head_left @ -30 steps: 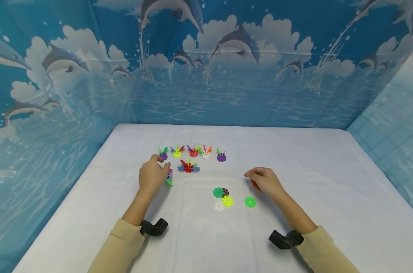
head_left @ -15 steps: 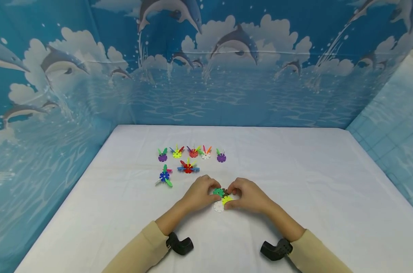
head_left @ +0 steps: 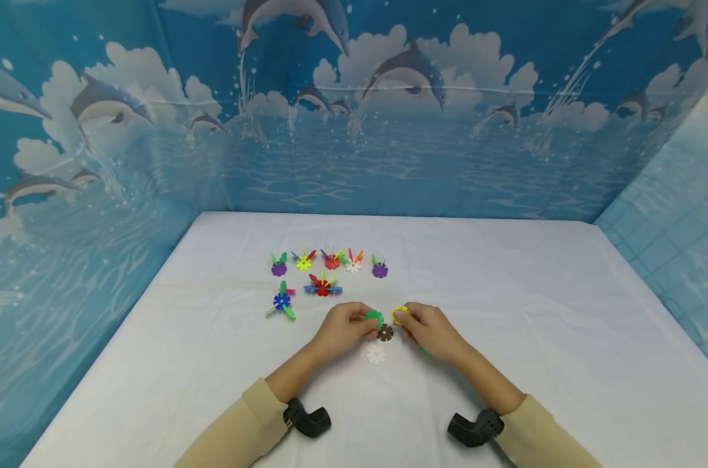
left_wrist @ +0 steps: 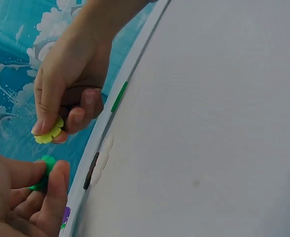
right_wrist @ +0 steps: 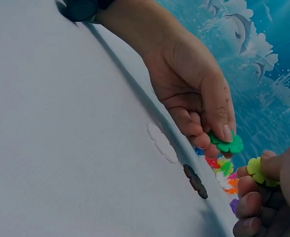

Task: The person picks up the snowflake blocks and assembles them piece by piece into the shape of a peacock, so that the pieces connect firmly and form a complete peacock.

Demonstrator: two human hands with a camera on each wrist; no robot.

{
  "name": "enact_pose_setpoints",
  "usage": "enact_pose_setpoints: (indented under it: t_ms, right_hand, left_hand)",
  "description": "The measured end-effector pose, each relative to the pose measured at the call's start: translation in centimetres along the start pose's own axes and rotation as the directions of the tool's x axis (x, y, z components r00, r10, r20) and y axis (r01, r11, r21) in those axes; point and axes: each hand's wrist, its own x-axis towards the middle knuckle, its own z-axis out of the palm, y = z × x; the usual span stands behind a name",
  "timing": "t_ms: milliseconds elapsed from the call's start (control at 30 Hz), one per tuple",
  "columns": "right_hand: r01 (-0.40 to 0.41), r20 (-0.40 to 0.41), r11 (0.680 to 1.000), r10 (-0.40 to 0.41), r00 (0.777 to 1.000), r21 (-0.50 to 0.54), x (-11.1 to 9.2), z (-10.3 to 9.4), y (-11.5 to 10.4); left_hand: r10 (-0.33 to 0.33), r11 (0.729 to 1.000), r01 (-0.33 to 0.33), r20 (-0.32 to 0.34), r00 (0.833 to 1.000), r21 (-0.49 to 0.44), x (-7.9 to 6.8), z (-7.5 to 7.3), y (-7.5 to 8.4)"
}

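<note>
My left hand (head_left: 343, 330) pinches a green notched plastic disc (head_left: 374, 316) between thumb and fingers, above the table. Across from it, my right hand (head_left: 432, 330) pinches a yellow disc (head_left: 400, 314) of the same snowflake shape. The wrist views show the green disc (right_wrist: 229, 142) and the yellow disc (left_wrist: 50, 132) facing each other with a gap between them. Below the hands a brown disc (head_left: 385, 333) lies on the tabletop, and a white disc (head_left: 375, 354) lies nearer the front. Another green disc (head_left: 426, 351) is mostly hidden under my right hand.
Farther back stand several small assembled disc models, among them a purple one (head_left: 380, 269), a yellow one (head_left: 303, 262) and a red one with blue sides (head_left: 323, 286). A blue-centred model (head_left: 282, 302) sits to the left. A dolphin-print curtain (head_left: 354, 162) hangs behind the white table (head_left: 523, 292).
My left hand came from the blue-centred model to the discs and picked up the green one. My right hand moved left and lifted the yellow disc, uncovering the brown one.
</note>
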Motion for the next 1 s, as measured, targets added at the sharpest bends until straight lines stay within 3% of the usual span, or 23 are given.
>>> enact_pose_setpoints:
  t_ms: [100,200,600,867,1000]
  right_hand:
    - [-0.039,0.022,0.992,0.037,0.999,0.122,0.0,-0.1,-0.5]
    - [-0.059,0.050,0.976,0.049,0.998,0.210,0.0,-0.1,-1.0]
    - [-0.113,0.088,0.929,0.087,0.992,0.352,-0.1,0.3,-1.5]
    - [-0.126,0.075,0.931,0.107,0.991,0.344,-0.3,0.8,-1.6]
    - [-0.134,0.058,0.916,0.121,0.991,0.378,-0.4,1.2,-1.5]
  left_hand:
    - [-0.046,0.988,0.047,0.009,0.999,-0.147,0.0,0.0,0.4]
    - [-0.022,0.981,0.023,0.004,1.000,-0.191,-0.1,0.1,0.7]
    - [0.139,0.985,-0.146,-0.080,0.987,-0.092,-0.8,1.2,1.2]
    - [0.238,0.971,-0.234,-0.096,0.966,0.051,-1.1,1.6,1.3]
    - [0.261,0.965,-0.259,-0.119,0.958,0.035,-1.2,2.1,1.1]
